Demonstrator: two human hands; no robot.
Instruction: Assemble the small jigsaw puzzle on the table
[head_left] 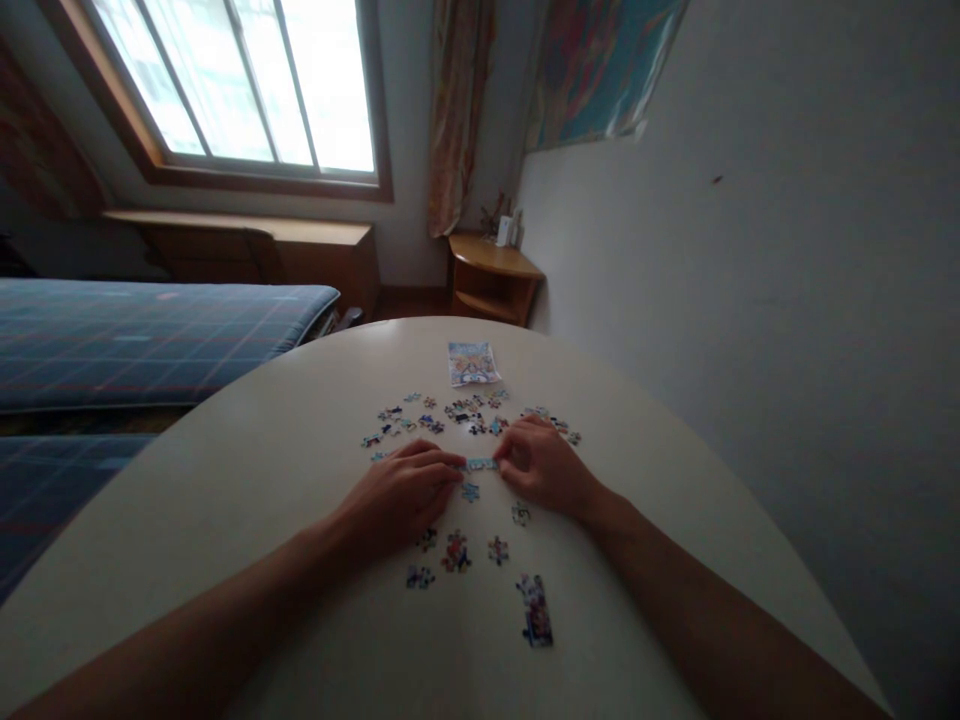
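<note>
**Both hands meet at a short blue strip of puzzle pieces!**

Here you are, both arms stretched over the pale round table (637, 420), and the action is right at its middle. The blue strip (481, 464) lies crosswise between your hands, flat or nearly so, one end to each side. Your left hand (409, 490) comes in low, fingers together and bent, tips at the strip's left end; whether they pinch it or only press, I cannot tell. Over on the other side, your right hand (544, 465) has thumb and forefinger brought together on the right end, a small gap curling behind them.

Just below the strip, on your side, sits a single blue piece (470, 492). Nearer you comes a reddish cluster (456, 552), with a small piece (498, 550) to its right, and then a longer dark joined section (535, 610) close to your right forearm. Beyond your hands, a scatter of pieces (465, 410) spreads across the tabletop, and past that lies the printed picture sheet (472, 364)!
</note>
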